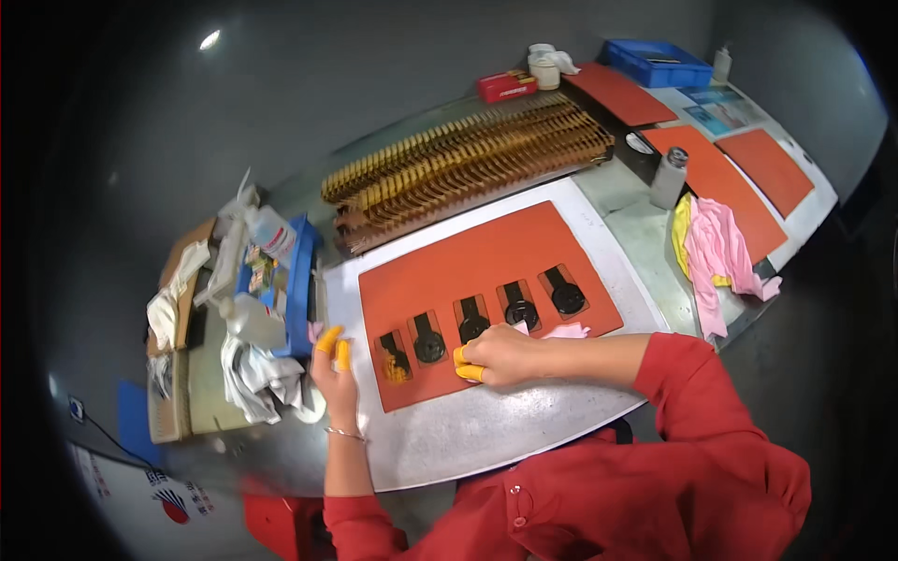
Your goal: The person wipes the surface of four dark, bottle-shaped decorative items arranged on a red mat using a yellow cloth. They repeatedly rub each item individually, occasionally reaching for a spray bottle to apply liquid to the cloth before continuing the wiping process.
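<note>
My right hand (pixel 505 355), with yellow covers on its fingertips, is closed on a pink cloth (pixel 567 332); part of the cloth shows beyond the knuckles. It rests low on an orange mat (pixel 449 257), beside the middle one of several dark flat pieces with round ends (pixel 472 323). The leftmost dark piece (pixel 394 358) has yellowish patches near its lower end. My left hand (pixel 334 374), also with yellow fingertip covers, is off the mat's left edge. Its fingers stretch upward and apart, and I see nothing held there.
Behind the mat stands a long brown slotted rack (pixel 468 159). At left are a blue tray (pixel 301 271) with bottles and crumpled white cloths (pixel 262 374). To the right are a metal-capped bottle (pixel 670 178), a pink and yellow cloth (pixel 716 243) and a blue bin (pixel 658 64).
</note>
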### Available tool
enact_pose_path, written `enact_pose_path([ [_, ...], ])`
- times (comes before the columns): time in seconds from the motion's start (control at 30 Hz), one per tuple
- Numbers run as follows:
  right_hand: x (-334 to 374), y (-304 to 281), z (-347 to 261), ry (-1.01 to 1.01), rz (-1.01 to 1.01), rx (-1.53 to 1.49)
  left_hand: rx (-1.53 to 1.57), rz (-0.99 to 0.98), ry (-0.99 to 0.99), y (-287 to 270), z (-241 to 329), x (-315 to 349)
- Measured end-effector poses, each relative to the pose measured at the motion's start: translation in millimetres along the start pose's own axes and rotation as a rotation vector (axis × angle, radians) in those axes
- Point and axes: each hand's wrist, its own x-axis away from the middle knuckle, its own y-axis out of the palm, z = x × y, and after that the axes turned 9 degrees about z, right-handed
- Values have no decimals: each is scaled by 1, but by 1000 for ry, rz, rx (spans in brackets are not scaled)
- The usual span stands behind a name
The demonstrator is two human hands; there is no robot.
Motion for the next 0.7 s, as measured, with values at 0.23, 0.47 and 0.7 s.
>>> enact_pose_path([
  [0.23, 16, -23, -3, 541, 197, -1121, 52, -459, 28, 87, 122, 52],
  [0.47, 3, -27, -20, 421, 111, -1021, 8, -341, 95, 94, 127, 60],
  [0.7, -42, -8, -30, -3, 43, -483, 65, -201, -22, 54, 113, 59],
])
